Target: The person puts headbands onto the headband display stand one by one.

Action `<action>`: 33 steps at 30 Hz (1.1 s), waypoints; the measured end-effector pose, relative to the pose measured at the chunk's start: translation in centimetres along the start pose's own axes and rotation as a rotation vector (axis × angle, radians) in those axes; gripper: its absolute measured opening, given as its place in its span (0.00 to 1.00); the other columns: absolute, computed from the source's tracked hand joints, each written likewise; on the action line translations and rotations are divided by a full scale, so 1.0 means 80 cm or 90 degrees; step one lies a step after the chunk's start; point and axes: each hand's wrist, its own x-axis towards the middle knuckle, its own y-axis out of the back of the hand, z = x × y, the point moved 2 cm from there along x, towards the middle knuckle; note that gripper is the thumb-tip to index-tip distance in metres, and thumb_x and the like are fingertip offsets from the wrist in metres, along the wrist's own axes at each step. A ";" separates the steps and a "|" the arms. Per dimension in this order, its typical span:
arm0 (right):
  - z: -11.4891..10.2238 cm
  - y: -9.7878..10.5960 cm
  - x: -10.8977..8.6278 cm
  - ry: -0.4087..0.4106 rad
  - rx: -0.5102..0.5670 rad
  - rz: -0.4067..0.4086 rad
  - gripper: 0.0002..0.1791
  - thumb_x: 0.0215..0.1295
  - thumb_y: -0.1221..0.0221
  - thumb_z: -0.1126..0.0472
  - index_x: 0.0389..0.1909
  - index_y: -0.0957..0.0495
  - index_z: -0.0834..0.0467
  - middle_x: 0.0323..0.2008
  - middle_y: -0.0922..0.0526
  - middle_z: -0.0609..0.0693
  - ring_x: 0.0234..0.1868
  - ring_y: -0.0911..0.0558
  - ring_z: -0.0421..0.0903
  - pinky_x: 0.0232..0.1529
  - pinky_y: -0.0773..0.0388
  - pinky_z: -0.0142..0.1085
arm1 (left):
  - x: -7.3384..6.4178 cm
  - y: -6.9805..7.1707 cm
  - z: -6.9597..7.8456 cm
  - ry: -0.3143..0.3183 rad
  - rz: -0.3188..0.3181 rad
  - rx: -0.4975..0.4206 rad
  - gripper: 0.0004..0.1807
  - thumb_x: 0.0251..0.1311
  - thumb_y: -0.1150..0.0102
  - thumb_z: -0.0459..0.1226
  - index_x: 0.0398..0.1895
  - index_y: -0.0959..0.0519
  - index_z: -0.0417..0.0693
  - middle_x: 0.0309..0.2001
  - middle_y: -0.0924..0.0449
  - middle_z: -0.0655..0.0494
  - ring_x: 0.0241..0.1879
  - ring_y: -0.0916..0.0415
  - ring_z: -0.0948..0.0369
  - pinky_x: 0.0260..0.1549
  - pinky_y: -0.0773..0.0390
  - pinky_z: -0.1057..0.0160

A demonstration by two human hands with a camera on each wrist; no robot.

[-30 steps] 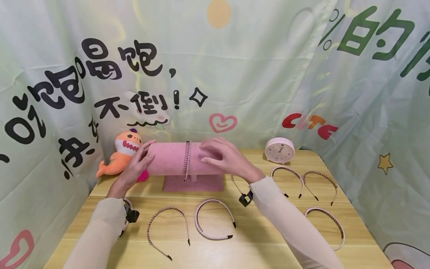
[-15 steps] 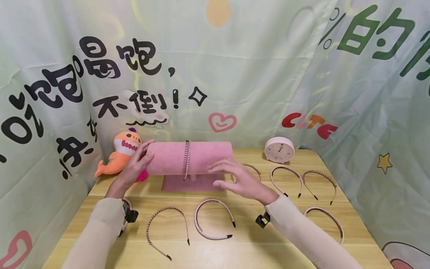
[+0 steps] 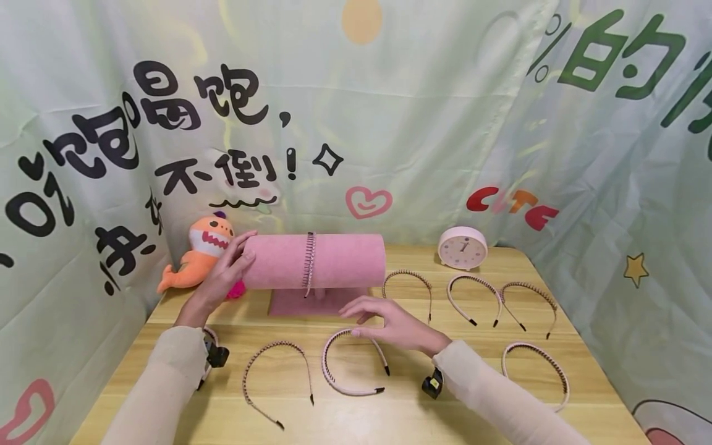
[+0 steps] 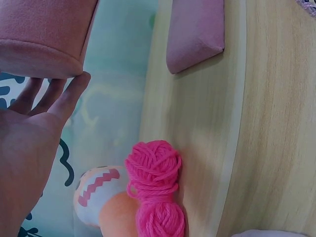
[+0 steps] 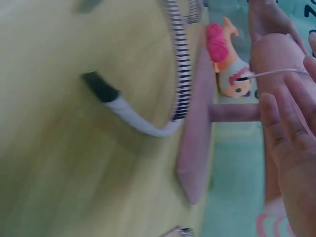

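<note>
A pink padded cylinder display stand (image 3: 350, 261) stands at the back of the table, with one ribbed headband (image 3: 309, 262) hung around its middle. Against the cylinder's left end rests my left hand (image 3: 221, 278); in the left wrist view its fingertips (image 4: 81, 79) touch the end's edge, fingers fairly straight. My right hand (image 3: 396, 324) holds nothing. Its fingers are loosely bent, low in front of the stand, over the far edge of a pale headband (image 3: 326, 361) on the table. Whether it touches that headband is unclear.
Another headband (image 3: 245, 377) lies at front left, and one is partly hidden behind the left wrist. More lie at right, including one headband (image 3: 566, 383). A round clock (image 3: 463, 248), an orange plush shark (image 3: 200, 262) and pink yarn (image 4: 155, 168) sit toward the back.
My right hand has moved from the cylinder's right half down and toward me, to above the pale headband. My left hand has stayed at the cylinder's left end.
</note>
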 end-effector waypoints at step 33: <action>0.070 -0.041 0.007 -0.053 -0.137 -0.131 0.15 0.78 0.34 0.54 0.60 0.11 0.50 0.69 0.18 0.46 0.72 0.22 0.47 0.77 0.28 0.53 | 0.000 0.000 -0.002 0.002 0.006 0.001 0.33 0.87 0.56 0.46 0.89 0.48 0.58 0.85 0.47 0.41 0.81 0.47 0.43 0.77 0.47 0.26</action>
